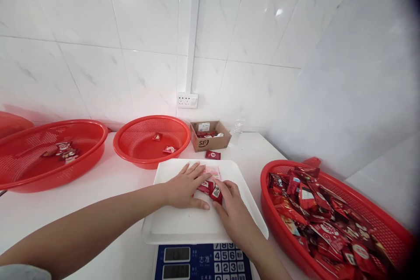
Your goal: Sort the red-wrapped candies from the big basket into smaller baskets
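A white tray (183, 227) rests on a blue electronic scale (201, 262) in front of me. A few small red candy packets (215, 192) lie on the tray with a pink packet (211, 170) behind them. My left hand (185, 188) lies flat on the tray, fingers stretched out, touching the packets from the left. My right hand (232, 212) rests on the tray from the right, its fingertips on a red packet; its fingers look loosely curved.
A red basket (377, 214) full of red candy packets stands at the right. Two red baskets, one large (95, 144) at the left and one round (131, 148) behind the tray, hold a few packets. A small cardboard box (210, 142), a loose packet (212, 154) and a wall socket (187, 100) are behind.
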A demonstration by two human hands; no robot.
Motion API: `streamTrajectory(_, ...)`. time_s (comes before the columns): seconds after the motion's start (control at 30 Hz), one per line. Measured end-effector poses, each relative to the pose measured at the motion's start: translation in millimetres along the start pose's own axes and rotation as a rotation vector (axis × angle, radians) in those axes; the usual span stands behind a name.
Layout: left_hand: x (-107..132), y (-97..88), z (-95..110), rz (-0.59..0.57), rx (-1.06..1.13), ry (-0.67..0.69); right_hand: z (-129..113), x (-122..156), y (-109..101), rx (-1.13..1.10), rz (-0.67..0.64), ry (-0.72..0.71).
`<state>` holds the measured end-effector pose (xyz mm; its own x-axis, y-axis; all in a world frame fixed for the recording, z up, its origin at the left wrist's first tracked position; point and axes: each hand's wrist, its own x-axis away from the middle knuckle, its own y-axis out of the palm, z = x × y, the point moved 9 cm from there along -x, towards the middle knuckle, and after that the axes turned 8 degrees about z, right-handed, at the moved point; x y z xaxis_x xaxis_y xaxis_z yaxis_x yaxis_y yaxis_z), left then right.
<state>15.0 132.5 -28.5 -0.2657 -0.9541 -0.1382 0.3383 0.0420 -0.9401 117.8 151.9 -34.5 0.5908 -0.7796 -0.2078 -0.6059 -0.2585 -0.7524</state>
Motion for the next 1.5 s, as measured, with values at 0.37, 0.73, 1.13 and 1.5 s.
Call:
streamTrajectory(0.37, -23.6, -0.8, 27.4, 0.209, -0.156, 0.125, 22.8, -2.5, -12.1, -0.306, -0.090, 0.135)
streamTrajectory(0.73, -29.5, 0.6, 23.9, 0.165, -0.366, 0.125, 29.4, -1.1, -8.7, -0.474, -0.070, 0.083)
streamTrajectory(1.13, -16.7, -100.1, -60.3, 0.367, -0.366, -0.238, 35.3, 2.3, -4.2, -0.401, -0.086, 0.121)
streamTrajectory(1.5, 46.7, -110.8, -141.9, 0.444, -0.109, -0.600, 34.9, 3.2, -2.3, -0.286, -0.094, 0.106)
